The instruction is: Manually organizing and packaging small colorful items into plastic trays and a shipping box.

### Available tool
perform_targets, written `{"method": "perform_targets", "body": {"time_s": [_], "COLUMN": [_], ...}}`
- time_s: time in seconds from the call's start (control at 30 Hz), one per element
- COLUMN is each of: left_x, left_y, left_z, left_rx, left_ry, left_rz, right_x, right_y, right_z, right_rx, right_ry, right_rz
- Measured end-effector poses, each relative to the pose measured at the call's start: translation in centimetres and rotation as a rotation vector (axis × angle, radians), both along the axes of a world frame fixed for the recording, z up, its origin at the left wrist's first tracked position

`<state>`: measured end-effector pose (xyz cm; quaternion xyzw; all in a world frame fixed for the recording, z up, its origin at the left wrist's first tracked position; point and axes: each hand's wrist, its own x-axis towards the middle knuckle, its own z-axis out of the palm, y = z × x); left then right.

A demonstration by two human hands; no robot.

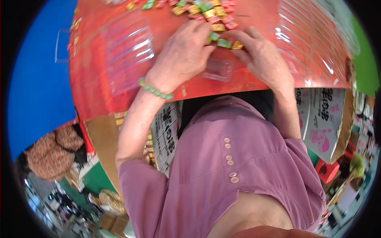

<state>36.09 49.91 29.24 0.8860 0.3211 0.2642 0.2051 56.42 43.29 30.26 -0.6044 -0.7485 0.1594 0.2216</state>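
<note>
Small wrapped sweets, a green one (214,36), another green one (224,43) and a yellow one (237,45), sit in a short row between my hands over the red table (166,89). My left hand (184,53), with a green bead bracelet (155,90) on its wrist, is curled with thumb and fingers closed around the row's left end. Thumb and fingertips of my right hand (260,51) pinch the yellow sweet at the right end. Just below the row lies a small clear plastic tray (218,71). Beyond my fingers is a pile of red, yellow and green sweets (206,12).
Clear ribbed plastic trays lie at the left (129,49) and right (305,43) of the table. Under its near edge stand cardboard boxes (101,133), the left one with sweets showing. A red stool (327,170) is at lower right, a patterned cushion-like item (49,154) at lower left.
</note>
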Motion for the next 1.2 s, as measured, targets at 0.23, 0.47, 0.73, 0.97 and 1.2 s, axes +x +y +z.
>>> {"method": "perform_targets", "body": {"time_s": [0.23,0.47,0.73,0.97,1.2], "left_x": [0.7,1.5,2.3,3.2,2.1], "left_y": [-1.9,-1.7,-2.0,-1.9,-1.6], "left_z": [-0.8,-1.6,-1.7,-2.1,-1.0], "left_rx": [0.122,0.215,0.232,0.273,0.124], "left_ry": [0.079,0.087,0.064,0.04,0.02], "left_rz": [0.155,0.188,0.261,0.234,0.224], "right_x": [-0.9,-1.0,-0.9,-0.8,0.3], "right_y": [0.3,0.2,0.2,-0.1,-0.1], "right_z": [-0.5,-0.7,-1.1,-0.8,-1.1], "right_rx": [0.037,0.021,0.1,0.15,0.094], "right_ry": [-0.068,-0.118,-0.168,-0.283,-0.079], "right_rz": [0.018,-0.019,-0.042,-0.105,-0.069]}}
